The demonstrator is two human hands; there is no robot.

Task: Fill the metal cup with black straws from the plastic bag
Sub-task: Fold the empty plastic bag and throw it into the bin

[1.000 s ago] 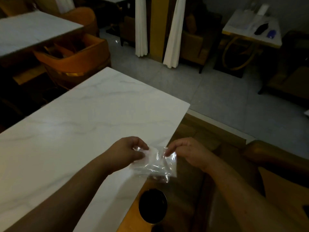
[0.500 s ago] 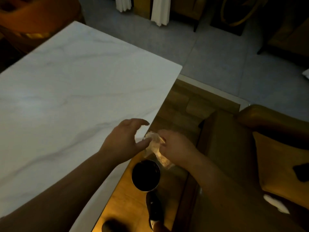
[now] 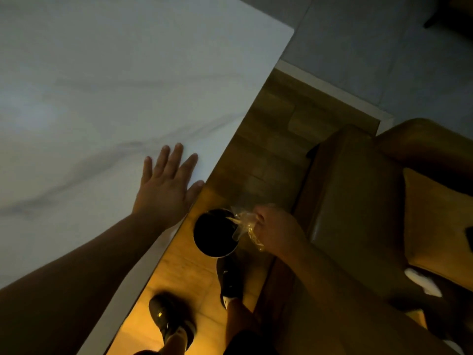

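Down at the right fingers (image 3: pixel 258 213), everything is curled tight: they clench a crumpled clear plastic bag (image 3: pixel 243 224), and the right hand (image 3: pixel 276 229) holds it low, beside the table and above the floor. The bag's loose end reaches over the near rim of a round container (image 3: pixel 217 255) with a pale edge and a black inside; what lies in it is too dark to make out. Whether the plastic touches the rim cannot be told.

The left fingers (image 3: pixel 176 155) are straight and spread, holding nothing. The left hand (image 3: pixel 163 190) lies palm down on the white marble table (image 3: pixel 102 85), close to its right edge, with the thumb at the very border. The forearm runs back along the tabletop toward the bottom left corner.

Below the container, on the warm-lit wooden floor (image 3: pixel 179 272), stand the person's two dark shoes (image 3: pixel 230 280), one just beneath the container and the other nearer the table's edge. To the right of the right arm sits a brown leather armchair (image 3: pixel 358 201) with an orange cushion (image 3: pixel 435 221) on its seat. Grey tiled floor (image 3: pixel 384 47) fills the upper right, beyond a pale strip that bounds the wood.
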